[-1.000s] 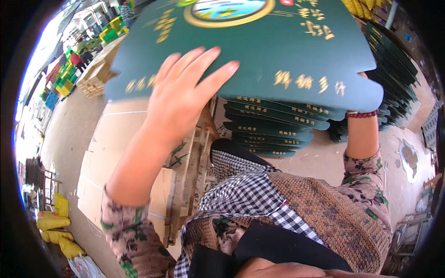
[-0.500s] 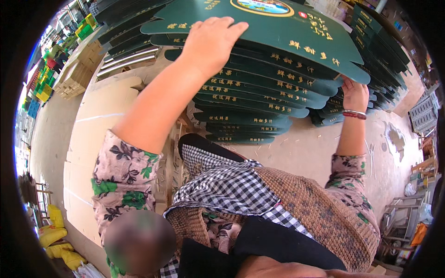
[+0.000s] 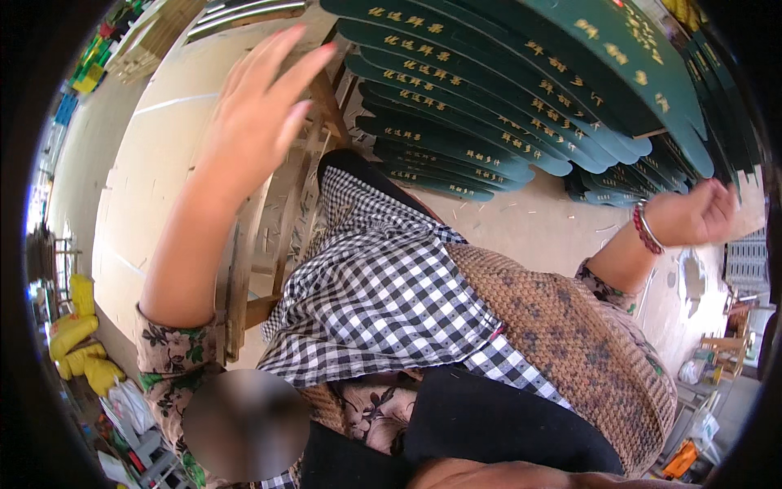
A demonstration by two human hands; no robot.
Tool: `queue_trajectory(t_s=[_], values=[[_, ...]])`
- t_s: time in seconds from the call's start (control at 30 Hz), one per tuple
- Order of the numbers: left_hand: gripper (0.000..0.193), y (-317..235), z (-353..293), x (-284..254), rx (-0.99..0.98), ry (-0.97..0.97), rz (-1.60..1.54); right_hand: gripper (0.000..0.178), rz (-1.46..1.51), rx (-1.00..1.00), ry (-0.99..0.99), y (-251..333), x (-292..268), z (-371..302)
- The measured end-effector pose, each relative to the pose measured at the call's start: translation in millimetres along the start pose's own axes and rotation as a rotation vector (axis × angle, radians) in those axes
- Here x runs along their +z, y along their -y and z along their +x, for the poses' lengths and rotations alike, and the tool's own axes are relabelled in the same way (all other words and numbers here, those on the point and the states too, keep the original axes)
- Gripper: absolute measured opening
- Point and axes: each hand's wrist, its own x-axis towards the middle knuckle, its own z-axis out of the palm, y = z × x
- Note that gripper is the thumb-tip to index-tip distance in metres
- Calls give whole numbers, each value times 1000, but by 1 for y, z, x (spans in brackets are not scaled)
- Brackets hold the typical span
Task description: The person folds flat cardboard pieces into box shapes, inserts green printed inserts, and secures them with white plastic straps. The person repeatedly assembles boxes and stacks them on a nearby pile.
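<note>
A tall, fanned-out stack of dark green printed cardboard sheets (image 3: 456,122) stands before me, its rounded flaps overlapping toward me. The top sheet (image 3: 627,73) slants across the upper right. My left hand (image 3: 257,114) is raised to the left of the stack, fingers spread and holding nothing. To the right, my right hand (image 3: 700,213) has its fingers curled in, just below the lower corner of the top sheet and apart from it. No object shows in that hand.
Large tan cardboard sheets (image 3: 155,155) lie at my left, beside a wooden frame (image 3: 252,253). More green sheets (image 3: 717,106) stand at the far right. Yellow sacks (image 3: 77,342) sit at the left edge. Scraps lie on the floor (image 3: 505,224).
Both hands have come off the top green sheet. My left hand has moved left with its fingers spreading; my right hand has moved right and down. The view has shifted, so the stack appears higher.
</note>
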Motion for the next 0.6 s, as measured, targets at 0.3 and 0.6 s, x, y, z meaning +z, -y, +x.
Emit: queue_trajectory(t_s=[0.3,0.6], values=[[59,35,-125,58,-418,163,-10,66,-593,-350,950,42,95,-34],[58,-12,-124,111,-517,303,63,73,-1110,24,1185,-86,119,-37]])
